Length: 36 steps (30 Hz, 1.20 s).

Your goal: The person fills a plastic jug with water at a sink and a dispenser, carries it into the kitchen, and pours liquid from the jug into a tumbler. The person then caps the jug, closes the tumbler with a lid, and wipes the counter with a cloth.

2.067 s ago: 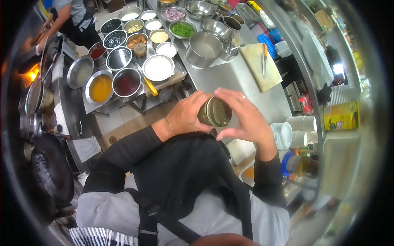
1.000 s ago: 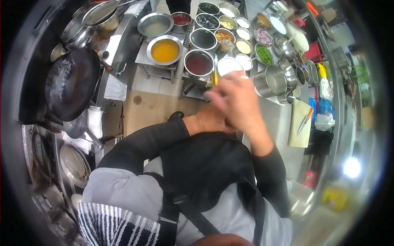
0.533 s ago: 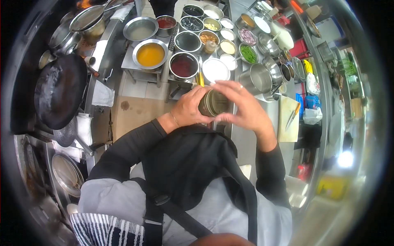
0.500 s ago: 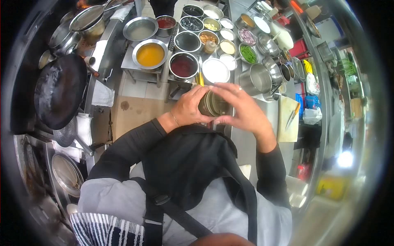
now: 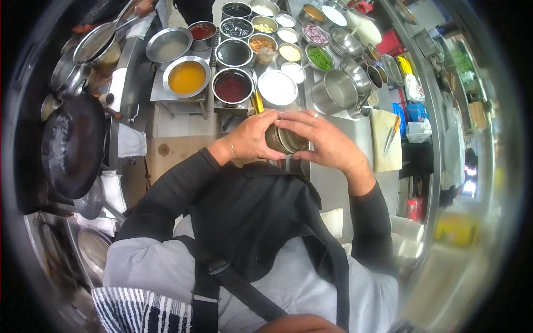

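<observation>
A greenish-brown cylindrical container is held between both hands in front of the black apron, its side partly covered by fingers. My left hand wraps around its left side. My right hand grips the lidded end from the right, its fingers over the top edge and its thumb below. Just beyond the hands are a yellow-handled tool, a bowl of dark red liquid and a round bowl of white contents.
An orange-liquid bowl is at the left, near a large black wok. To the right are a steel pot and a cutting board with an orange-handled knife. A co-worker's dark-clothed legs show at the top.
My right hand's fingers have closed in around the container's lidded end, where there was a wider gap before. The view has shifted, so the bowls and the cutting board appear further left.
</observation>
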### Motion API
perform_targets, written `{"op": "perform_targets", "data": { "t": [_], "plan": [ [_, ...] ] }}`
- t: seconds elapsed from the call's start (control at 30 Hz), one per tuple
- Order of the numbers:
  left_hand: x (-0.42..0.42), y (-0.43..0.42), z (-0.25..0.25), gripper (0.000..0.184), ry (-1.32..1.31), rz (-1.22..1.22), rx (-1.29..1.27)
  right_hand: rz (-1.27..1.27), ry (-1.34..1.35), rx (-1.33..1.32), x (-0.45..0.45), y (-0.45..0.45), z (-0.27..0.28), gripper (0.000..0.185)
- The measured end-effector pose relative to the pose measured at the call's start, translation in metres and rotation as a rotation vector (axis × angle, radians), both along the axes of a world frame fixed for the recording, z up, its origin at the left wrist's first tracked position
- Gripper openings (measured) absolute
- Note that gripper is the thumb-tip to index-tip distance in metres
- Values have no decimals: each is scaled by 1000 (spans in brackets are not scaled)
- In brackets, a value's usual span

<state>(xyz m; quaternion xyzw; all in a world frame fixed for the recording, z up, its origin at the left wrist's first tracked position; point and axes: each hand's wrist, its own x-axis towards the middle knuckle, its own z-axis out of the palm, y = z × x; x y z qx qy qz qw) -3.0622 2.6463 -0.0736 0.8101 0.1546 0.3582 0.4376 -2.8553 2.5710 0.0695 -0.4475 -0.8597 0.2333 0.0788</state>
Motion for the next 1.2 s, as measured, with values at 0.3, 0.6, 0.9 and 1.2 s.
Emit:
{"op": "perform_targets", "data": {
  "t": [0.3, 0.6, 0.9, 1.2],
  "plan": [
    [13, 9, -4, 84, -3, -31, 59, -193, -9, 13, 5, -11, -6, 87],
    [21, 11, -2, 86, 8, -57, 40, -342, 3, 39, 2, -15, -13, 80],
    [28, 8, -7, 87, 21, -155, -9, -528, 28, -75, 5, -24, -21, 79],
    [34, 5, -6, 88, 12, -171, -19, -492, 48, -3, 10, -34, -27, 83]
  ]
}}
